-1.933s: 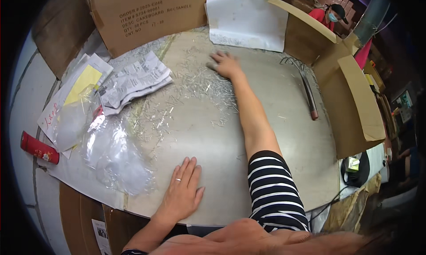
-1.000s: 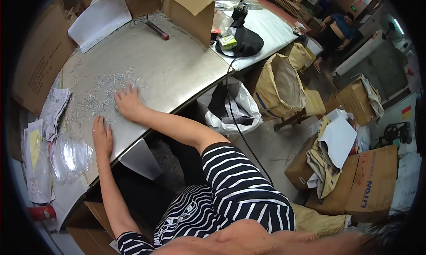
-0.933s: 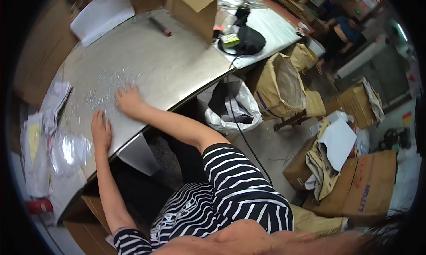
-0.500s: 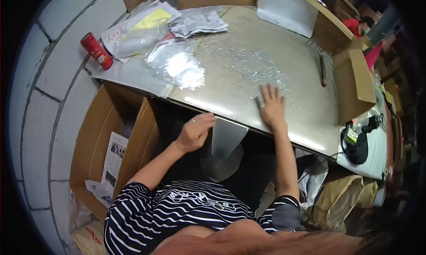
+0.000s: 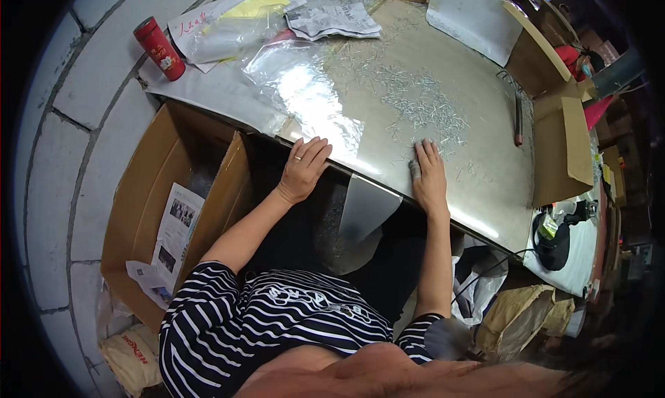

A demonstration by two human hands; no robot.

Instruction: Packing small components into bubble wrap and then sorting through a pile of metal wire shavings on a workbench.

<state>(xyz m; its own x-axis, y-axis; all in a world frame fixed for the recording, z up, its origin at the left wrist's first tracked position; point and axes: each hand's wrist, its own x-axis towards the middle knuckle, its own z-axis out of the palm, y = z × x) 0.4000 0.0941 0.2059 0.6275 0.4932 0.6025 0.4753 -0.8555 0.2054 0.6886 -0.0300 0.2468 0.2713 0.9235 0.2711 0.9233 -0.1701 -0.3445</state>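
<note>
A loose pile of small, thin, silvery metal pieces, like pins or nails, [image 5: 422, 101] is spread over the metal-topped table [image 5: 485, 190]. My right hand [image 5: 431, 180] lies flat at the near side of the pile, fingers stretched forward and something grey around its thumb. Over the table's front edge rests my left hand [image 5: 305, 169], fingers extended side by side with a ring on one; I see nothing held in it. Close to its fingertips is a shiny clear plastic bag [image 5: 305, 86]. A translucent plastic flap [image 5: 370, 205] hangs from the edge between my hands.
A red cylindrical can [image 5: 159, 49] stands at the far left, beside papers [image 5: 208, 27] and folded newspaper [image 5: 336, 20]. Below left is an open cardboard box [image 5: 131, 211]. Cardboard walls [image 5: 564, 145] border the right side, near a dark rod-shaped tool [image 5: 518, 117].
My left hand has left the flap's corner and moved onto the table edge to its left, fingers straightened. My right hand has drawn back slightly, its fingers now closer together. The view has shifted.
</note>
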